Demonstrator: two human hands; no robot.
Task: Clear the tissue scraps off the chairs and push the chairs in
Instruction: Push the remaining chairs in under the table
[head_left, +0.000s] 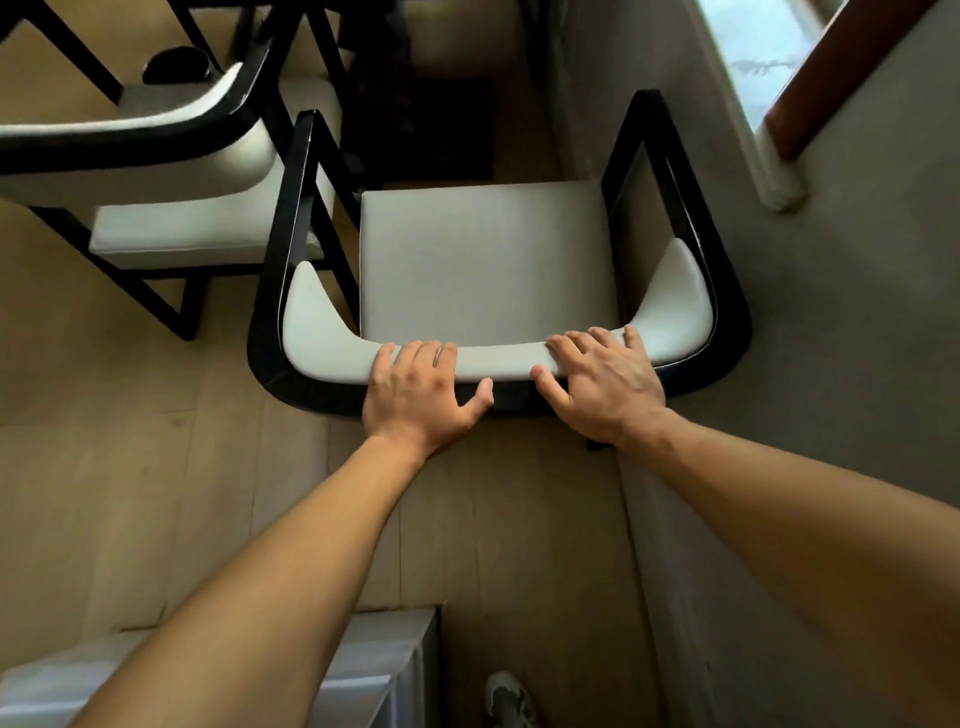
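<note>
A black-framed armchair with a white seat (483, 260) stands right below me, its curved backrest nearest to me. My left hand (421, 395) grips the top of the backrest, fingers over the white padding and thumb on the black outer rim. My right hand (602, 384) grips the same backrest a little to the right in the same way. The seat shows no tissue scraps. A second matching chair (171, 161) stands at the upper left, angled, with its seat partly under a dark table frame.
A grey wall (831, 338) runs close along the chair's right side, with a window (769, 52) above. A dark table frame (322, 47) crosses the top. A white cabinet (374, 665) sits at the bottom edge beside my shoe (506, 699). The floor is tan tile.
</note>
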